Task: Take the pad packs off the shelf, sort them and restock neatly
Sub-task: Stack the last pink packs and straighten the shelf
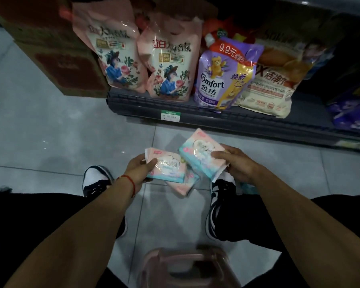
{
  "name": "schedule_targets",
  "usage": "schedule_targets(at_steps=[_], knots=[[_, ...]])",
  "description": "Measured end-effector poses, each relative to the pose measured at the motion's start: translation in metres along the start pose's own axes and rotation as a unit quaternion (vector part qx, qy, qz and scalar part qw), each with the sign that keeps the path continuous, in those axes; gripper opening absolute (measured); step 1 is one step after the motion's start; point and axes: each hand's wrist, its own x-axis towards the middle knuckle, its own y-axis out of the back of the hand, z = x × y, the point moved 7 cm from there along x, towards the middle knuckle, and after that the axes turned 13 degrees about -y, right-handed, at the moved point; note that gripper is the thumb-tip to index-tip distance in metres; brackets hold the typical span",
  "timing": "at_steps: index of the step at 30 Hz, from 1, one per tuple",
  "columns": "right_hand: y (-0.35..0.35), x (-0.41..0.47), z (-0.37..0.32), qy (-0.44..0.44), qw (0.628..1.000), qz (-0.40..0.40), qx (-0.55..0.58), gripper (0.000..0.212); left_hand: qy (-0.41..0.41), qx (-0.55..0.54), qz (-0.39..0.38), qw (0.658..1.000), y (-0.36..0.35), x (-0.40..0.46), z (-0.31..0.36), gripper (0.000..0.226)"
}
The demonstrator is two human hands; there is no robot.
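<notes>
A shop aisle, seen from just above the floor. A dark metal shelf [247,119] carries a green-and-white price tag [170,116] on its front edge, and sealed goods stand in a row on it: two pink refill pouches [168,65], a purple softener pouch [224,77] printed with a price, and a cream bag [272,84]. Brown cartons [56,59] are stacked beside the shelf on grey floor tiles [50,132].

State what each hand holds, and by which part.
Left hand grips a stack of pad packs at its left end, thumb on top. Right hand holds one pad pack by its right edge.
</notes>
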Motion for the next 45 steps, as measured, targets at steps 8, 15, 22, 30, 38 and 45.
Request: schedule_targets(at_steps=[8,15,22,30,38,45], knots=[[0.030,0.006,0.002,0.059,0.974,0.065,0.209,0.070,-0.012,-0.032,0.096,0.995,-0.009,0.035,0.014,0.028],[0.013,0.020,0.004,0.038,0.971,0.034,0.235,0.065,-0.004,0.039,0.052,0.998,-0.020,0.052,0.017,0.032],[0.008,0.031,0.011,0.030,0.985,0.057,0.161,0.047,0.062,0.027,-0.002,0.998,-0.036,0.042,-0.012,0.034],[-0.037,0.053,0.004,0.029,0.991,0.046,-0.119,0.042,0.120,-0.090,-0.072,0.986,-0.027,0.017,-0.017,0.034],[-0.086,0.060,0.015,0.019,0.989,0.108,-0.101,0.046,0.147,-0.184,-0.054,0.971,-0.013,-0.008,-0.017,0.063],[-0.089,0.072,0.000,0.018,0.977,0.101,-0.184,0.047,0.105,-0.121,0.014,0.987,0.029,-0.005,-0.024,0.083]])
